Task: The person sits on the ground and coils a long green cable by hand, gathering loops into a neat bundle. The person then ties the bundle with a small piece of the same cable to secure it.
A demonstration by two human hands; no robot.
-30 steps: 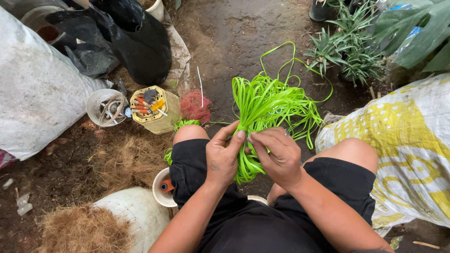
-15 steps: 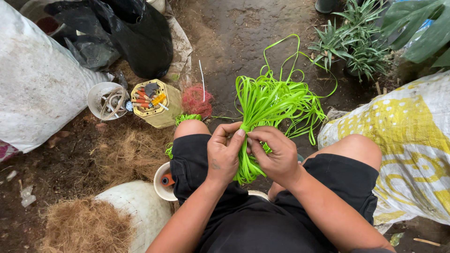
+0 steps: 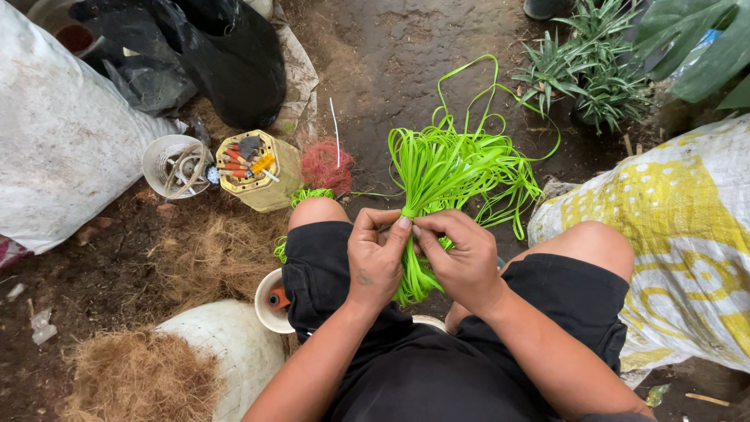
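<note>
Both hands close around a bundle of green strips [image 3: 445,180]: the left hand [image 3: 377,258] and right hand [image 3: 461,254] pinch its waist together so the loose ends fan out above the knees

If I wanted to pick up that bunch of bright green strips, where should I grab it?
Probably at the narrow waist of the green strip bundle, where the left hand and right hand pinch it now. The strips are gathered tight there and fan out loose beyond. Come from the side nearest the person, fingers wrapping around the neck.
</note>
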